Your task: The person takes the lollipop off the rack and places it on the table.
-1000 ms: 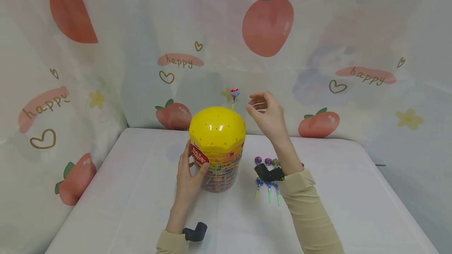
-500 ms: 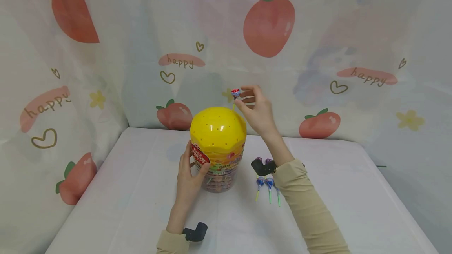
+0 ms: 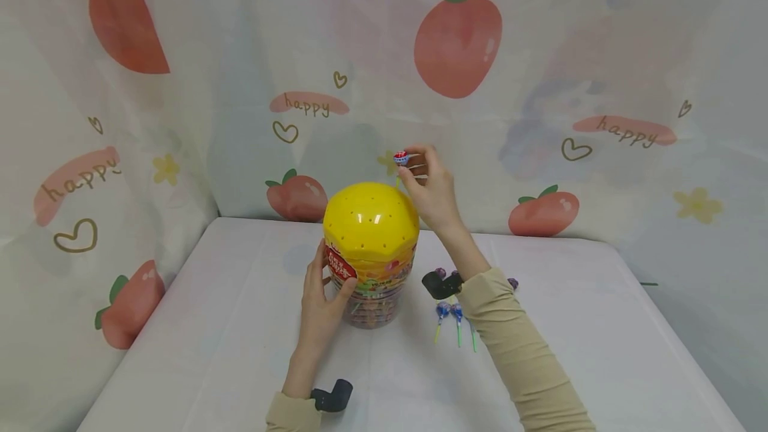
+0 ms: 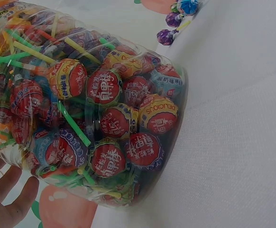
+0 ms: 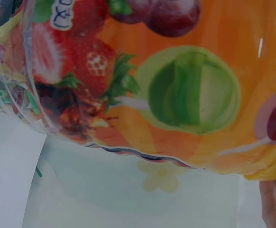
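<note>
A clear plastic candy jar [image 3: 375, 282] with a domed yellow lid [image 3: 366, 215] stands upright on the table. My left hand [image 3: 320, 312] holds it by its left side, thumb at the front. In the left wrist view, wrapped lollipops fill the jar's ribbed body [image 4: 95, 114]. One lollipop [image 3: 400, 158] with a red-and-blue wrapper stands up at the lid's back right edge. My right hand [image 3: 433, 192] pinches it just below its ball. The jar's fruit-print label [image 5: 190, 90] fills most of the right wrist view, with only some fingers [image 5: 275, 204] showing at the right edge.
Several loose lollipops [image 3: 443, 311] lie on the white tabletop [image 3: 210, 352] right of the jar, partly hidden under my right forearm. A printed cloth backdrop [image 3: 372, 32] rises behind the table's far edge.
My right hand has moved left to the upright lollipop and taken hold of it; its forearm now covers more of the loose lollipops. My left hand and the jar have stayed in place.
</note>
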A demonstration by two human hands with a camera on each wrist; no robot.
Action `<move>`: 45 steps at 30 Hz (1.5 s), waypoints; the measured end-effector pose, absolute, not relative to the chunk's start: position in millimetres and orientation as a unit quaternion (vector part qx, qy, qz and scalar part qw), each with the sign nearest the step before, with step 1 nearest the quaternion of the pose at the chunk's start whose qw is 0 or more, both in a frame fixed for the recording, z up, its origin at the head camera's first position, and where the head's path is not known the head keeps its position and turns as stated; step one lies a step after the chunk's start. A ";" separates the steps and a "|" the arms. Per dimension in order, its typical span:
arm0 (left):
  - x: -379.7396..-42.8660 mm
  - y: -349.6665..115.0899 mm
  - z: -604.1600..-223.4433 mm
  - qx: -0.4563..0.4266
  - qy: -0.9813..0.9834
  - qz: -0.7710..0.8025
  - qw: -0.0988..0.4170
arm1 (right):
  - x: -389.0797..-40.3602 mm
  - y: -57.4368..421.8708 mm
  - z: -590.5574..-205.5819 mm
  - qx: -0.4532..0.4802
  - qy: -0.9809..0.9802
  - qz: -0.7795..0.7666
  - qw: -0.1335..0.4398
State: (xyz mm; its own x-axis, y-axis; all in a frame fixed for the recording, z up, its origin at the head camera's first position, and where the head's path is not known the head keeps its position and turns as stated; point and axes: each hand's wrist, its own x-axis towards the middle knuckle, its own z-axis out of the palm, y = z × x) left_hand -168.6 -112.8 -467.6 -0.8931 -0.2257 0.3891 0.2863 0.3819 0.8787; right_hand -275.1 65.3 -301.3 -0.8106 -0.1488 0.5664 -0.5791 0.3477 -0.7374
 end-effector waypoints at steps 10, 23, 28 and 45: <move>-168.6 -112.8 -467.6 -0.019 -0.799 -0.555 0.230 | -276.3 63.3 -302.9 0.224 -0.798 0.513 0.224; -169.0 -112.8 -467.3 -0.014 -0.798 -0.560 0.224 | -277.5 61.2 -304.2 0.216 -0.797 0.514 0.234; -168.9 -113.3 -467.8 -0.015 -0.799 -0.558 0.225 | -277.9 59.9 -305.7 0.213 -0.795 0.513 0.243; -169.6 -114.2 -468.8 -0.023 -0.799 -0.553 0.234 | -283.6 58.8 -312.1 0.224 -0.779 0.528 0.254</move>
